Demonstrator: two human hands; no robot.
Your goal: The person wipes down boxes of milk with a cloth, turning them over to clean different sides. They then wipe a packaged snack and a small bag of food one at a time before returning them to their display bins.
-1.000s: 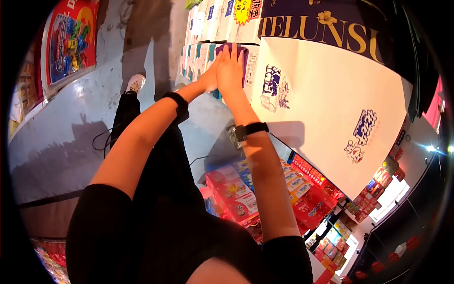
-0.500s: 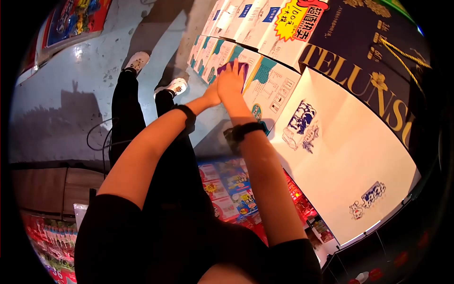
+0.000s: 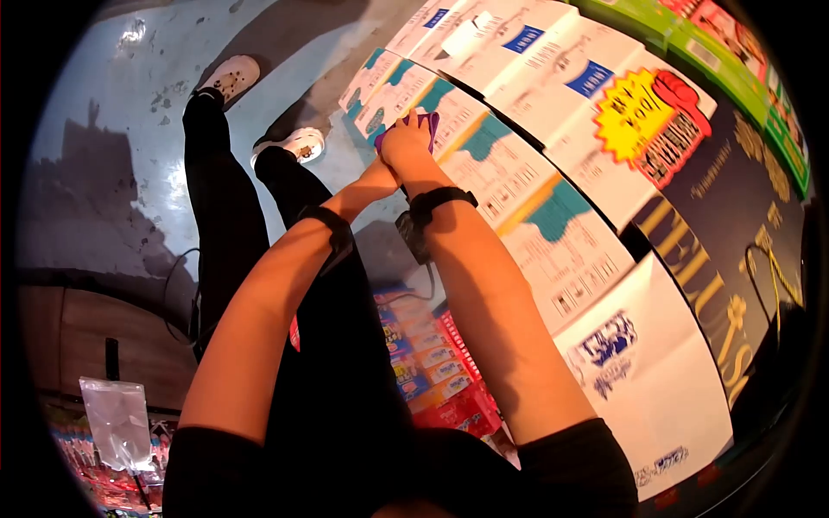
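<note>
My right hand (image 3: 408, 142) presses a folded purple cloth (image 3: 433, 126) against the side of the stacked white and teal cartons (image 3: 449, 116). Its fingers lie over the cloth, and purple edges show on both sides of the hand. My left hand (image 3: 380, 178) meets the right one just below it at the wrist; its fingers are mostly hidden, so their grip does not show. Both wrists carry black bands, the right one with a dark block (image 3: 414, 237) attached.
White cartons with blue labels (image 3: 522, 39) line the upper row, with a yellow and red price sign (image 3: 648, 121) on them. A dark gift box (image 3: 708, 198) stands to the right. Colourful packs (image 3: 432, 363) sit below my right arm. A hanging clear bag (image 3: 117, 419) is lower left.
My view has shifted along the display, so more teal cartons show. Both hands, with the purple cloth, have moved slightly left and down in view.
</note>
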